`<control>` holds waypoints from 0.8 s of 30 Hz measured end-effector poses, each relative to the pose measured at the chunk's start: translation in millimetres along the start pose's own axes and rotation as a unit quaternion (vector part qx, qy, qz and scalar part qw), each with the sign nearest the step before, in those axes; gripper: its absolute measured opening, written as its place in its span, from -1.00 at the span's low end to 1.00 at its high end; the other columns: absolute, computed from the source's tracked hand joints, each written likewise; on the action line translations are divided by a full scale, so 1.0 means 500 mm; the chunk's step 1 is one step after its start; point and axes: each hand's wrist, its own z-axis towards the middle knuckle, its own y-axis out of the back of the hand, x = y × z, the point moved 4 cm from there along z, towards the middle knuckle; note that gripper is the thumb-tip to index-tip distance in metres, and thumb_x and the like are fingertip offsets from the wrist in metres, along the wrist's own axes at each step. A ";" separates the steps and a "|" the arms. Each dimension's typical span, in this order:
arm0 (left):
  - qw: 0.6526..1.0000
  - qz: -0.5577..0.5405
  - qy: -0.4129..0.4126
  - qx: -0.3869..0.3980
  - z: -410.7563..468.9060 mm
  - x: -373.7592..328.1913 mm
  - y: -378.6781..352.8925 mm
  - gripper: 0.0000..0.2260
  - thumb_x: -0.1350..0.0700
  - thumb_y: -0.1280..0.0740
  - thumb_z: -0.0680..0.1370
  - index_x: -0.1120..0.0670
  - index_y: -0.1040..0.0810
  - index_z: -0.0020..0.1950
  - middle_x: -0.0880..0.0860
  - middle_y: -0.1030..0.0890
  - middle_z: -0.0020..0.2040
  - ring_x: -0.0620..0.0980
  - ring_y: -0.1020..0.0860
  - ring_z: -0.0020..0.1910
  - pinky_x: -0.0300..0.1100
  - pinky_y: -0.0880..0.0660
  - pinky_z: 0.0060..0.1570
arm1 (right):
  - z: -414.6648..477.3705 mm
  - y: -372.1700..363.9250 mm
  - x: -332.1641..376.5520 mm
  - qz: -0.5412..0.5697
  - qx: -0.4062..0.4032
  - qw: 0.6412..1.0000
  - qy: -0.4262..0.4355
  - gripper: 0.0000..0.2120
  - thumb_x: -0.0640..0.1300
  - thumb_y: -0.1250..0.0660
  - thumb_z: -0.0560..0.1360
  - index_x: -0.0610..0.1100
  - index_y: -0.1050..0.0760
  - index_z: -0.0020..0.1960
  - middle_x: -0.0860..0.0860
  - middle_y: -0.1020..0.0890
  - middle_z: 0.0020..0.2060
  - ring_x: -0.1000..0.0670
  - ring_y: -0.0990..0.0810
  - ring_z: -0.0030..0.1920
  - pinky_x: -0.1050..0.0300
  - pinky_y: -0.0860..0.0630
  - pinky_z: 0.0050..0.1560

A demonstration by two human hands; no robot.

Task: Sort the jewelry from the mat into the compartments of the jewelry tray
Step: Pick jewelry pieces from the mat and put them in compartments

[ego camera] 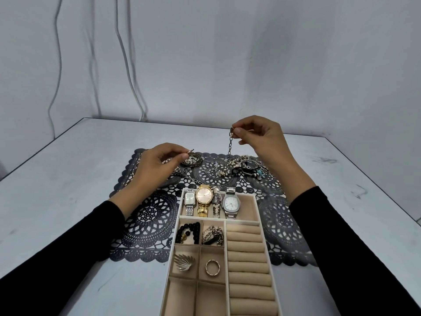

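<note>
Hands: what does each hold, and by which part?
Right hand pinches a dark chain by its clasp end; left hand pinches a small metal piece, unclear what.

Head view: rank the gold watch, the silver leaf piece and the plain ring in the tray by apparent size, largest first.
1. gold watch, though farthest from the camera
2. silver leaf piece
3. plain ring, a little smaller, at similar nearness

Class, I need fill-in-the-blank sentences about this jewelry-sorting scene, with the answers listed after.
The far compartment of the jewelry tray holds ____ watches.
The right hand pinches a chain whose lower end reaches the pile on the ____.
The bead bracelet in the tray is ____.
Answers: four; mat; black.
</note>
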 end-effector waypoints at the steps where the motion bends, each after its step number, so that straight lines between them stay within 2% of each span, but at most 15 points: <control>1: 1.000 -0.001 0.003 -0.001 0.000 -0.001 0.000 -0.89 0.18 -0.47 0.49 0.07 -0.69 0.01 -0.07 -0.70 -0.07 -0.12 -0.67 -0.07 -0.29 -0.57 0.04 | 0.000 0.002 0.000 0.001 0.000 1.000 -0.001 -0.91 -0.35 -0.36 0.48 -0.22 -0.59 -0.05 -0.07 -0.66 -0.22 0.07 -0.66 -0.17 0.18 -0.58 -0.14; 5: 1.000 -0.007 0.019 -0.001 0.001 -0.004 0.003 -0.89 0.16 -0.47 0.50 0.08 -0.70 0.02 -0.05 -0.71 -0.09 -0.08 -0.67 -0.09 -0.23 -0.58 0.04 | 0.000 0.006 0.009 0.007 -0.002 1.000 0.005 -0.87 -0.34 -0.37 0.48 -0.13 -0.60 -0.10 -0.06 -0.66 -0.22 0.06 -0.66 -0.16 0.20 -0.57 -0.15; 12: 0.999 -0.032 0.030 0.001 -0.021 -0.024 0.007 -0.85 0.13 -0.46 0.50 0.08 -0.70 0.05 -0.03 -0.72 -0.07 -0.09 -0.68 -0.06 -0.16 -0.59 0.10 | -0.020 0.000 0.034 0.024 0.006 1.000 0.011 -0.91 -0.33 -0.37 0.47 -0.20 -0.60 -0.06 -0.09 -0.66 -0.20 0.07 -0.66 -0.17 0.19 -0.57 -0.15; 19: 0.994 -0.094 0.041 -0.020 -0.050 -0.060 0.020 -0.87 0.11 -0.47 0.48 0.00 -0.69 0.02 -0.05 -0.73 -0.11 -0.08 -0.69 -0.09 -0.28 -0.59 -0.01 | -0.062 0.000 0.086 0.056 0.001 0.998 0.041 -0.89 -0.33 -0.38 0.47 -0.15 -0.60 -0.09 -0.06 -0.67 -0.21 0.04 -0.66 -0.17 0.17 -0.56 -0.15; 24: 0.990 -0.129 0.041 -0.031 -0.084 -0.089 0.025 -0.89 0.16 -0.47 0.49 0.03 -0.70 0.00 -0.01 -0.73 -0.11 -0.09 -0.69 -0.08 -0.37 -0.56 -0.14 | -0.104 0.002 0.128 0.087 -0.001 0.994 0.061 -0.89 -0.33 -0.38 0.47 -0.15 -0.60 -0.09 -0.04 -0.67 -0.22 0.00 -0.65 -0.15 0.18 -0.55 -0.16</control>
